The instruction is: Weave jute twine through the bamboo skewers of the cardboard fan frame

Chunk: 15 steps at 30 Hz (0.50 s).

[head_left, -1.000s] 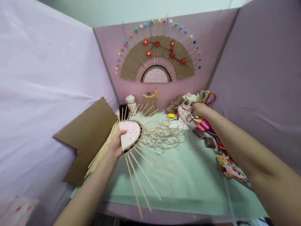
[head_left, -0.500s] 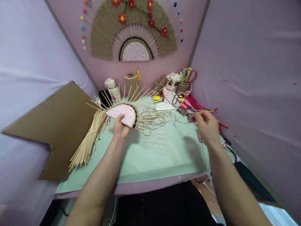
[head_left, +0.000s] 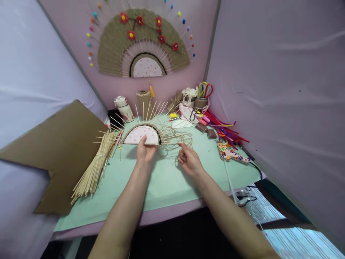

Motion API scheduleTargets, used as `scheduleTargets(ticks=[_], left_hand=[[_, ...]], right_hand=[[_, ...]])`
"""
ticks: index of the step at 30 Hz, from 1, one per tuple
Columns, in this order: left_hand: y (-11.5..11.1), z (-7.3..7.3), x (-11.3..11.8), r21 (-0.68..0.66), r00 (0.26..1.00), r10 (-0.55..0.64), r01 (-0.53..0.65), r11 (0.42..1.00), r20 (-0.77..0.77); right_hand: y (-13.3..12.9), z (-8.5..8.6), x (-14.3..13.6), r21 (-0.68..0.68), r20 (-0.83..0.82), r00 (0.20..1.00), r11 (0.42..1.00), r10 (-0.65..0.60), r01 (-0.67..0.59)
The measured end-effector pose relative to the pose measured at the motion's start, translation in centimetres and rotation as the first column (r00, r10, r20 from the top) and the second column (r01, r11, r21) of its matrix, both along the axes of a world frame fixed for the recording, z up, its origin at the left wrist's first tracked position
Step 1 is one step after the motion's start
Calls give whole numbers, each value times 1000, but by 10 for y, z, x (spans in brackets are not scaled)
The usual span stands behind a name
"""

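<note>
My left hand [head_left: 146, 153] grips the flat lower edge of a half-round fan base [head_left: 141, 135], thumb on its pink-dotted white face. A black trim follows its curve, and thin wooden sticks [head_left: 147, 111] radiate from it. Beyond its right end, loose loops of twine [head_left: 185, 138] spread over the table. My right hand [head_left: 190, 159] is closed in a pinch by the tips of the right-hand sticks, with a strand of twine at its fingers. How the strand runs between the fingers is hard to make out.
A bundle of sticks [head_left: 93, 167] and a cardboard sheet [head_left: 59, 151] are at left. On the right lie a patterned glue gun [head_left: 233, 154] and pipe cleaners [head_left: 228, 131]. Scissors [head_left: 205, 90] stand in a can behind. A finished fan [head_left: 144, 43] hangs on the wall.
My right hand has moved left from the table's right side to the stick tips. The fan base has been turned more level in my left hand. The camera view has shifted right.
</note>
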<state>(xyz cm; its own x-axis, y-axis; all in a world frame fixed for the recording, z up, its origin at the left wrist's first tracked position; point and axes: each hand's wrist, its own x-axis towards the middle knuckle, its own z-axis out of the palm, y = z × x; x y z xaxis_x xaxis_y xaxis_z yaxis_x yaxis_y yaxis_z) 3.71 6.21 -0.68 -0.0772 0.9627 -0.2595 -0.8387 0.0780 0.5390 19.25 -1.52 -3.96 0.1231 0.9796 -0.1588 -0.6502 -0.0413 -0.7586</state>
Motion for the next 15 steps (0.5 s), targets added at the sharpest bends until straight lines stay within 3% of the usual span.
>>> scheduleTargets(ticks=[4, 8, 11, 15], left_hand=[[-13, 1, 6, 15, 999, -23, 24, 1000, -45], [-32, -1, 29, 117, 948, -318, 318, 941, -19], [-39, -12, 47, 59, 914, -404, 405, 912, -25], [-42, -24, 61, -49, 899, -436, 438, 898, 46]], right_hand=[[10, 4, -8, 47, 27, 993, 992, -118, 116], [6, 6, -11, 89, 87, 977, 979, -193, 186], [3, 3, -6, 98, 151, 965, 974, -215, 202], [1, -5, 2, 87, 220, 954, 978, -205, 190]])
